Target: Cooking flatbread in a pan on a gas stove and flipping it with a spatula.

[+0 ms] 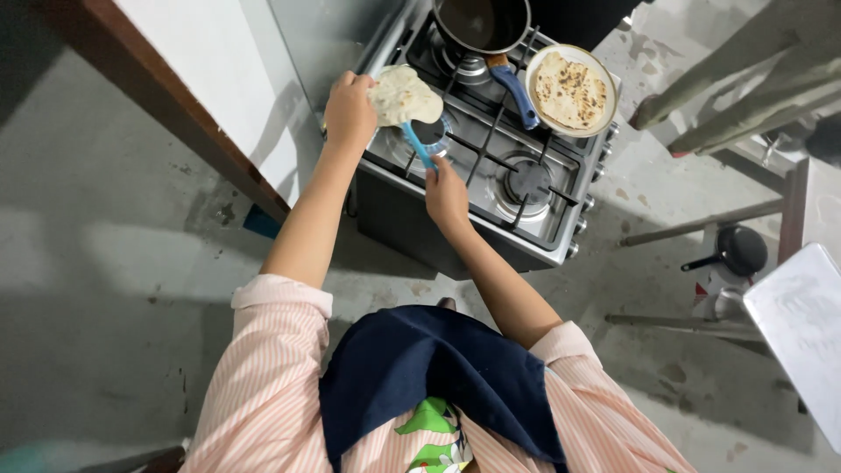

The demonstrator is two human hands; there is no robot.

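Observation:
I stand at a steel gas stove (561, 236). My left hand (349, 109) pinches the edge of a pale flatbread (405, 95) and holds it over the near left burner. Just below the bread, my right hand (447, 194) grips the end of a thin blue-handled utensil (419, 144), whose tip is hidden under the bread. A dark pan (482, 22) with a blue handle sits on the far left burner. At the far right of the stove, a round plate (604, 123) carries a browned flatbread (571, 89).
A white wall and a brown wooden frame (175, 114) run along the left. To the right, wooden legs (701, 223) stand on the grey concrete floor beside a small black pan (740, 250). A white tray (802, 324) juts in at the right edge.

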